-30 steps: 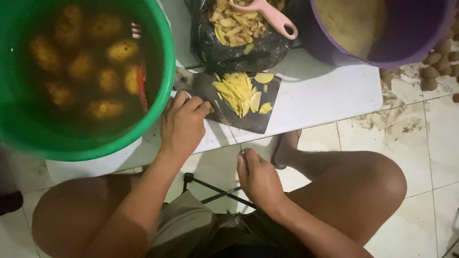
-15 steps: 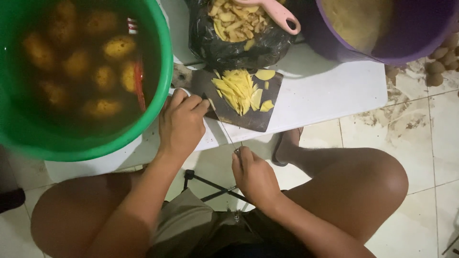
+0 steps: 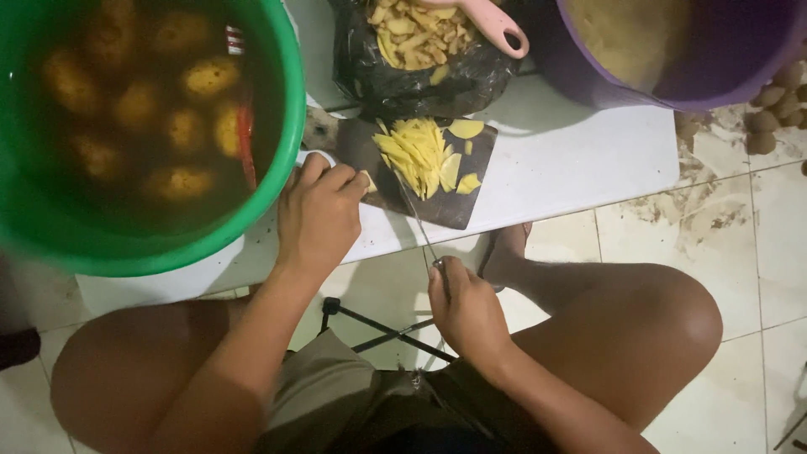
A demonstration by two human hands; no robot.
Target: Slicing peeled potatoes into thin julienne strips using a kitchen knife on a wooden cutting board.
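1. The right hand (image 3: 466,311) grips a knife (image 3: 418,220), its blade reaching onto the dark cutting board (image 3: 429,176) on the white bench (image 3: 572,160).
2. The left hand (image 3: 319,214), fingers curled, rests at the board's left edge beside the potato strips (image 3: 416,151).

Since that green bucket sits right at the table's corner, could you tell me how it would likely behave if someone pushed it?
The green bucket looks filled with water and potatoes, so it is probably heavy and slow to slide. A hard shove would likely slosh the water. Part of it seems to overhang the white table, so it might tip.
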